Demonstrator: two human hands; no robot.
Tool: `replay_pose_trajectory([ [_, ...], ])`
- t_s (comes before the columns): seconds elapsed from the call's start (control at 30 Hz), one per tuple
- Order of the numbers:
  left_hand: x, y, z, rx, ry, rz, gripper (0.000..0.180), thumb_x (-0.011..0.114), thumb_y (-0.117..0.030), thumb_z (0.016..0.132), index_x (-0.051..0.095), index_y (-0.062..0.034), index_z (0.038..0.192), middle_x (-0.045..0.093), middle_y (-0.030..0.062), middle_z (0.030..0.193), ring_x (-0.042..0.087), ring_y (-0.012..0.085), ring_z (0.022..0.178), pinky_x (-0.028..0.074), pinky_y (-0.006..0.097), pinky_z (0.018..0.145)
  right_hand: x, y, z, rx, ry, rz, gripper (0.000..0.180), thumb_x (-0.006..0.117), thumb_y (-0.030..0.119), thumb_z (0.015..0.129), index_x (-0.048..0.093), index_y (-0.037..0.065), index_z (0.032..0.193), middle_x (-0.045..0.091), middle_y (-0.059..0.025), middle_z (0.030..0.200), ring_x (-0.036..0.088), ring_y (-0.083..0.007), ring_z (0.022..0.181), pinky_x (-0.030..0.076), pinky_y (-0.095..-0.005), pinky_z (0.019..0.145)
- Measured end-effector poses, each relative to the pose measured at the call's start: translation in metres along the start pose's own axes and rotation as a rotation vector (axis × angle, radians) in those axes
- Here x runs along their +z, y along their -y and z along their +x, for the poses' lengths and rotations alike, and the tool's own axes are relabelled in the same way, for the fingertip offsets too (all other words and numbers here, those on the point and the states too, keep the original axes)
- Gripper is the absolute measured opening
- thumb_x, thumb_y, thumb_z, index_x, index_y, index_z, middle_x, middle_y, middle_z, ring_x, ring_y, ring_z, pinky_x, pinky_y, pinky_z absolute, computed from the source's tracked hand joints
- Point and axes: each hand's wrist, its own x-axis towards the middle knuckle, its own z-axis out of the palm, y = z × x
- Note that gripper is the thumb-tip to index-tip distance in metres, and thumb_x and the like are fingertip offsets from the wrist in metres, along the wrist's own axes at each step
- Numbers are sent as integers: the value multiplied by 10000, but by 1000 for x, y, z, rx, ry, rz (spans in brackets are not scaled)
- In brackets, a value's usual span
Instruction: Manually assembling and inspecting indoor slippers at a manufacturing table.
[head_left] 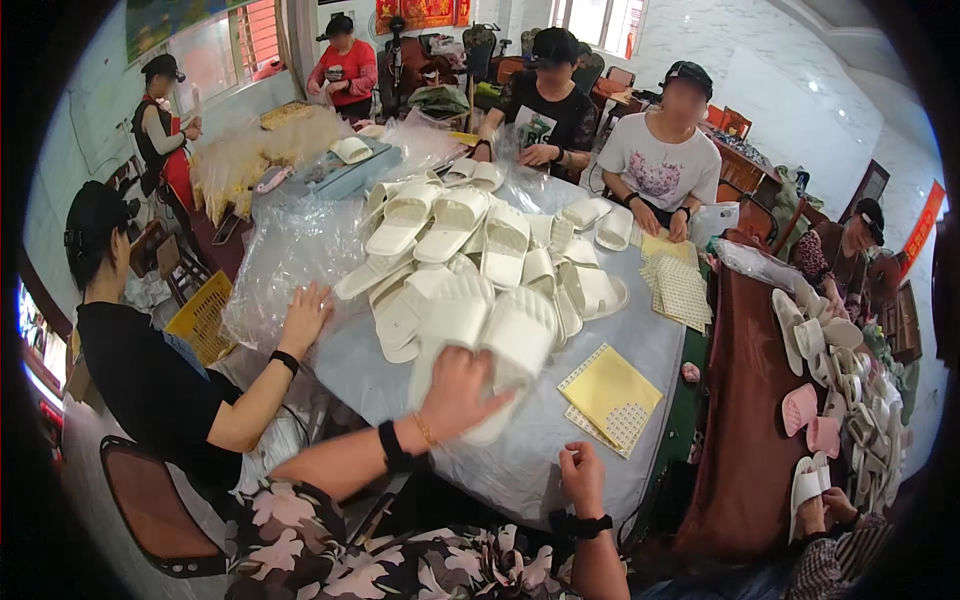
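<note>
A heap of white slippers (505, 245) covers the middle of the desk (620, 340), which has a pale grey covering. At the heap's lower edge, near the centre of the frame, a pair of white slippers (520, 322) lies side by side, and the left hand (462, 395) reaches across the lower part of this pair. Its thumb is spread away from the other fingers; motion blur hides whether they pinch the slippers or only touch them.

The right hand (582, 475) is at lower centre, its fingers curled inward and pressed together, nearest to some yellow sticker sheets (603, 385). More patterned sheets (683, 290) lie at right of centre, before a person in a white shirt (660, 155).

Left of the heap is clear plastic wrapping (290, 250), with a co-worker's hand (305, 318) at its edge. Pink slippers (800, 408) lie at the right of the frame.
</note>
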Motion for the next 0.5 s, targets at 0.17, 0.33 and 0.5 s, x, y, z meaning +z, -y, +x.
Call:
replay_pose_trajectory([
  [0.17,-48,90,145,-58,-46,85,616,680,-511,800,603,-5,1143,572,221,1016,530,393,1026,440,509,879,3,7,0,-3,16,-7,210,671,187,865,646,19,989,650,-112,655,630,-222,576,471,-348,553],
  [0.33,-7,126,166,-281,115,255,660,670,-485,805,540,-107,1330,433,254,1412,327,467,1350,355,548,1069,4,-12,-2,-18,-43,-65,205,681,200,861,652,33,976,647,-111,650,635,-237,582,475,-361,554],
  [0.5,20,125,77,-305,100,342,732,673,-458,816,443,-136,1431,285,239,1525,197,465,1428,197,595,1139,17,-9,-9,-88,-48,-104,198,686,210,854,658,48,964,644,-116,654,634,-263,595,476,-376,560],
])
